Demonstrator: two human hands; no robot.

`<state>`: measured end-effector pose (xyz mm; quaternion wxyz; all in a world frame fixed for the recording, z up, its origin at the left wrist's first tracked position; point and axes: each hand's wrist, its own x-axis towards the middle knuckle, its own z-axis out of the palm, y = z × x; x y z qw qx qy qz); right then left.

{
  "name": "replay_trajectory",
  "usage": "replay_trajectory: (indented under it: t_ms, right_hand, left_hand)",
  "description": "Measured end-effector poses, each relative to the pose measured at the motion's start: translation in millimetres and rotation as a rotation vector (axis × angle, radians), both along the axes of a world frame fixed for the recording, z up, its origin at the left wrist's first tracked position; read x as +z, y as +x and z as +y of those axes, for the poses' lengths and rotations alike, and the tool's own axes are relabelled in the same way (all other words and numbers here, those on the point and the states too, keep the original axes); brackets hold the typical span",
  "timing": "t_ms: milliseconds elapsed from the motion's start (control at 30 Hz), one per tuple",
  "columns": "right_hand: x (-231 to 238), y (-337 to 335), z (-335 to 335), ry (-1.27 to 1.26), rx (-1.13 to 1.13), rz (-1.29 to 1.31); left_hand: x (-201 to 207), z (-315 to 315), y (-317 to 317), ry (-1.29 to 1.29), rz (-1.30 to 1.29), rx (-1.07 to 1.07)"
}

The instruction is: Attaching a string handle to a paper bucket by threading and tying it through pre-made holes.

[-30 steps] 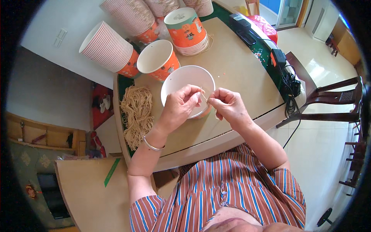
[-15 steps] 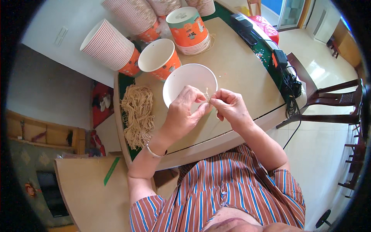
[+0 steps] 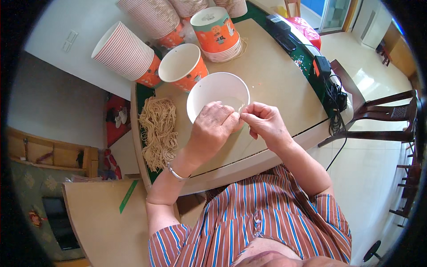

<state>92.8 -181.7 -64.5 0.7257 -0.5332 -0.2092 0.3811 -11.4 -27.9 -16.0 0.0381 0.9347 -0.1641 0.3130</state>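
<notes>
A white-lined paper bucket (image 3: 218, 91) stands near the table's front, its opening facing me. At the right side of its rim, a short piece of cream string (image 3: 241, 108) shows between my hands. My right hand (image 3: 267, 124) pinches this string between thumb and forefinger. My left hand (image 3: 211, 127), with a bracelet on its wrist, is closed at the same spot, thumb and fingers pressed together on the string. How the string meets the rim is hidden by the fingers. To the left lies a loose bundle of cream string (image 3: 158, 133).
Behind stand an open orange paper bucket (image 3: 181, 64), an upturned stack (image 3: 215, 33) with string beside it, and a tilted stack of striped buckets (image 3: 126, 53). Black adapters and cables (image 3: 331, 89) line the right table edge. A wooden chair (image 3: 387, 113) stands beyond.
My left hand's thumb and fingers, apart before, have come together at the string. The string end has bent lower. My right hand has hardly moved.
</notes>
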Motion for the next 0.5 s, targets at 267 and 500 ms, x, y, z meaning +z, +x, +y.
replay_trajectory:
  t_ms: [267,500]
  right_hand:
    - [-1,-1,-1,0.007,0.021,-0.016]
    - [-3,-2,-1,0.014,0.010,-0.015]
  left_hand:
    - [-5,-3,-3,-0.294,0.118,0.108]
    - [-11,6,-7,-0.677,0.241,0.233]
